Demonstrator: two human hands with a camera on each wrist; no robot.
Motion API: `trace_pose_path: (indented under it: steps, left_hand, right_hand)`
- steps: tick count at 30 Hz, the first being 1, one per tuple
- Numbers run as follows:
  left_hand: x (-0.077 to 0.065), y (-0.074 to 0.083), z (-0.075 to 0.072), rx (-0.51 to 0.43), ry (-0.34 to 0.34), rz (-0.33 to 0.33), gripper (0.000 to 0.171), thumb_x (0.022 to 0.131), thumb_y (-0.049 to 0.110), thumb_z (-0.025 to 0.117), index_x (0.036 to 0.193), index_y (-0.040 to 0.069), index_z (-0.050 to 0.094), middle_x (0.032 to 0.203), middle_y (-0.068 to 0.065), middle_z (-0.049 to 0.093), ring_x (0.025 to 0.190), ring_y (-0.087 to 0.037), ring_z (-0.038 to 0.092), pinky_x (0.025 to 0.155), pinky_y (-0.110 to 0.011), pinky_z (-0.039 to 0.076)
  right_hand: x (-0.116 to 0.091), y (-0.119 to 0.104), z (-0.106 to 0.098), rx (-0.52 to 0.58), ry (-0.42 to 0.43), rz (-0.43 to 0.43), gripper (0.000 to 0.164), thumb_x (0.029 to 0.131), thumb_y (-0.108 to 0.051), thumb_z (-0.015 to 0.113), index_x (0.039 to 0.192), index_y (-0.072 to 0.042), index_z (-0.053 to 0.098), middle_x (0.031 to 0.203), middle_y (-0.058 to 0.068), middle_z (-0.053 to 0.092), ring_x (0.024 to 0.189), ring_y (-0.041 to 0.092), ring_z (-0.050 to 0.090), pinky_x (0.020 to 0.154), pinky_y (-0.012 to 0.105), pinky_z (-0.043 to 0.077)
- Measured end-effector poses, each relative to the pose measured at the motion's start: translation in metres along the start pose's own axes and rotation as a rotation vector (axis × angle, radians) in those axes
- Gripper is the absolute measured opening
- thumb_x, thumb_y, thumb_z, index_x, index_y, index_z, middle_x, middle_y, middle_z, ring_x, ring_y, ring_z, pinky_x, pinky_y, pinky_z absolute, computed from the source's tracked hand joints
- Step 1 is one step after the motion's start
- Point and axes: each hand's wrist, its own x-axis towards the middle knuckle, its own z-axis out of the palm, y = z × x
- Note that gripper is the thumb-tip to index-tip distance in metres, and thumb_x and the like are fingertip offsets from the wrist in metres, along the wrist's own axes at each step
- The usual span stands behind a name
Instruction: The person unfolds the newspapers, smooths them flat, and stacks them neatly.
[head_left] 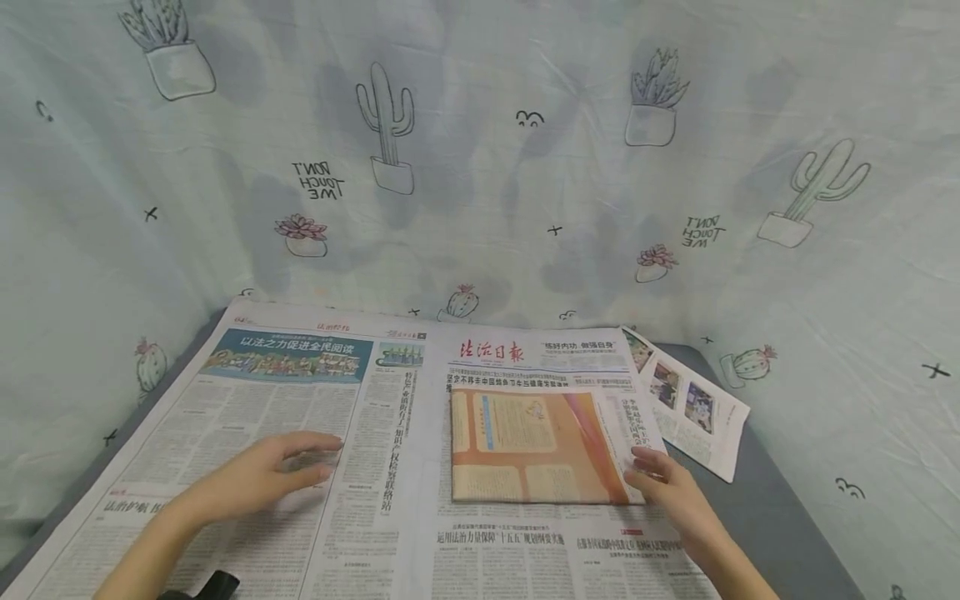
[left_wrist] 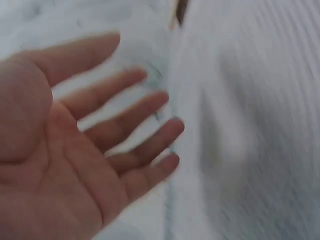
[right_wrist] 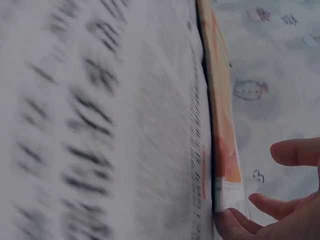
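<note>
A wide newspaper (head_left: 375, 533) lies spread out, its text facing me. On its right page rests a folded orange-and-cream newspaper (head_left: 517, 467), its fold edge-on in the right wrist view. My right hand (head_left: 675, 492) is at the lower right corner of this folded newspaper; in the right wrist view a fingertip meets its edge while the thumb stands apart. Over the left page hovers my left hand (head_left: 262, 475), holding nothing. The left wrist view shows its palm (left_wrist: 70, 160) and spread, relaxed fingers.
At the back right, a smaller folded sheet with photos (head_left: 701, 417) lies partly under the spread newspaper. The grey tabletop (head_left: 787, 533) shows along the right side. A cactus-print curtain (head_left: 480, 167) hangs behind and at both sides. A black object (head_left: 219, 585) pokes in at the bottom left.
</note>
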Motion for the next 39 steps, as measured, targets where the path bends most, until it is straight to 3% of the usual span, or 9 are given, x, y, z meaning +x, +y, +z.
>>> trace_pose_path:
  steps: [3, 6, 11, 15, 20, 26, 30, 34, 39]
  left_hand:
    - [-0.001, 0.031, 0.009, 0.023, -0.005, -0.046, 0.046, 0.096, 0.037, 0.064, 0.13, 0.005, 0.063, 0.129, -0.014, 0.06, 0.116, -0.038, 0.056, 0.089, -0.055, 0.049]
    - [-0.001, 0.059, 0.027, -0.029, -0.098, -0.063, 0.048, 0.098, 0.036, 0.062, 0.13, 0.001, 0.06, 0.126, -0.015, 0.061, 0.109, -0.035, 0.06, 0.084, -0.054, 0.051]
    - [0.006, 0.08, 0.066, -0.353, -0.259, -0.076, 0.056, 0.101, 0.03, 0.058, 0.14, -0.008, 0.046, 0.127, -0.019, 0.059, 0.103, -0.031, 0.064, 0.079, -0.046, 0.055]
    - [0.02, 0.086, 0.093, -0.568, -0.212, -0.132, 0.067, 0.101, 0.029, 0.058, 0.147, -0.01, 0.03, 0.13, -0.024, 0.055, 0.105, -0.033, 0.063, 0.081, -0.043, 0.056]
    - [0.036, 0.09, 0.119, -0.682, -0.113, -0.187, 0.074, 0.099, 0.029, 0.061, 0.148, -0.011, 0.022, 0.128, -0.027, 0.056, 0.102, -0.034, 0.064, 0.081, -0.044, 0.056]
    - [0.049, 0.09, 0.137, -0.8, -0.07, -0.24, 0.07, 0.096, 0.019, 0.063, 0.147, -0.01, 0.024, 0.115, -0.022, 0.064, 0.095, -0.034, 0.067, 0.077, -0.043, 0.057]
    - [0.058, 0.087, 0.145, -0.828, -0.05, -0.249, 0.058, 0.094, 0.012, 0.062, 0.141, -0.01, 0.037, 0.106, -0.018, 0.067, 0.091, -0.032, 0.068, 0.076, -0.041, 0.057]
    - [0.061, 0.083, 0.147, -0.793, -0.03, -0.262, 0.042, 0.092, 0.006, 0.067, 0.127, -0.012, 0.052, 0.095, -0.015, 0.067, 0.082, -0.027, 0.069, 0.072, -0.038, 0.058]
    - [0.053, 0.072, 0.134, -0.633, -0.022, -0.237, 0.025, 0.087, -0.001, 0.067, 0.11, -0.01, 0.06, 0.082, -0.014, 0.061, 0.067, -0.022, 0.066, 0.06, -0.037, 0.059]
  right_hand:
    - [-0.005, 0.002, 0.008, -0.001, -0.013, 0.04, 0.06, 0.096, -0.029, 0.064, 0.142, 0.004, 0.043, 0.137, 0.026, 0.048, 0.117, 0.039, 0.052, 0.093, 0.054, 0.045]
    - [-0.012, 0.0, 0.018, 0.022, -0.01, 0.063, 0.055, 0.095, -0.025, 0.066, 0.137, 0.005, 0.048, 0.129, 0.022, 0.054, 0.102, 0.03, 0.059, 0.083, 0.045, 0.051]
    - [-0.029, -0.006, 0.038, 0.115, -0.089, 0.042, 0.053, 0.093, -0.022, 0.067, 0.134, 0.008, 0.05, 0.125, 0.018, 0.059, 0.103, 0.027, 0.061, 0.08, 0.041, 0.054]
    - [-0.039, -0.01, 0.053, 0.236, -0.258, -0.01, 0.057, 0.095, -0.022, 0.066, 0.136, 0.011, 0.044, 0.127, 0.018, 0.057, 0.113, 0.033, 0.057, 0.087, 0.043, 0.053]
    - [-0.041, -0.019, 0.07, 0.402, -0.427, -0.029, 0.055, 0.096, -0.018, 0.064, 0.137, 0.012, 0.043, 0.128, 0.018, 0.056, 0.116, 0.03, 0.056, 0.094, 0.041, 0.05]
    - [-0.041, -0.03, 0.091, 0.538, -0.534, -0.054, 0.05, 0.096, -0.013, 0.063, 0.134, 0.013, 0.045, 0.13, 0.019, 0.054, 0.121, 0.032, 0.053, 0.097, 0.039, 0.047]
    - [-0.038, -0.036, 0.1, 0.607, -0.59, -0.067, 0.047, 0.096, -0.012, 0.061, 0.133, 0.013, 0.045, 0.132, 0.021, 0.053, 0.124, 0.034, 0.051, 0.099, 0.04, 0.046]
    - [-0.036, -0.04, 0.101, 0.664, -0.611, -0.072, 0.041, 0.095, -0.009, 0.062, 0.129, 0.012, 0.051, 0.129, 0.023, 0.055, 0.12, 0.033, 0.055, 0.1, 0.042, 0.045]
    - [-0.028, -0.039, 0.084, 0.612, -0.438, -0.1, 0.033, 0.094, -0.013, 0.066, 0.117, 0.009, 0.06, 0.116, 0.02, 0.062, 0.106, 0.031, 0.062, 0.092, 0.041, 0.051]
